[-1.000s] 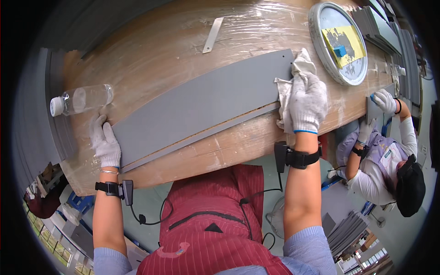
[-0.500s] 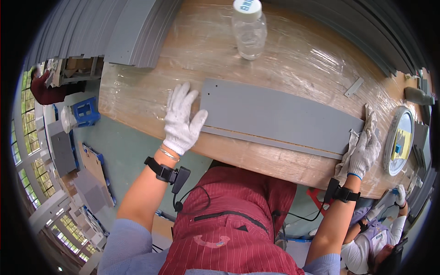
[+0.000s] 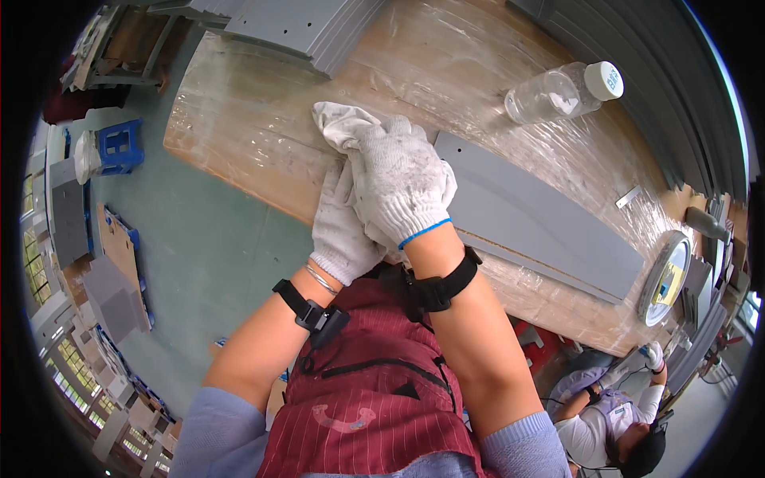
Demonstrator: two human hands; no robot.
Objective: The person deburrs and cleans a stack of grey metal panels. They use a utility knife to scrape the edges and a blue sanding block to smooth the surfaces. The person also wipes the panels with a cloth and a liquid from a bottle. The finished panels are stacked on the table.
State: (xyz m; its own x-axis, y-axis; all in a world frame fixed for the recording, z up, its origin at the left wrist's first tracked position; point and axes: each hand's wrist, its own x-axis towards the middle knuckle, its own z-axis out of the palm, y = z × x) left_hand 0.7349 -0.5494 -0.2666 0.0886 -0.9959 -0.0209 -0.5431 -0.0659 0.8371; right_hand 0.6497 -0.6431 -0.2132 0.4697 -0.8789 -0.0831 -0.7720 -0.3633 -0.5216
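— On the wrapped wooden table [image 3: 263, 119], what do you have in view?

— I see the long grey panel [image 3: 542, 223] lying flat along the table, its near end under my hands. Beyond the panel's far edge a clear plastic bottle [image 3: 562, 92] with a white cap lies on its side, apart from the panel. Past the panel's right end sits a round tin [image 3: 665, 279]. A stack of grey sheets [image 3: 311, 28] rests at the table's far left corner.

— And the hands?

— My right hand [image 3: 402, 179], gloved, lies on top at the panel's left end, fingers curled down over a white cloth [image 3: 339, 123], pressing it there. My left hand [image 3: 343, 231] sits under the right one, fingers extended and flat; I cannot tell whether it grips anything.
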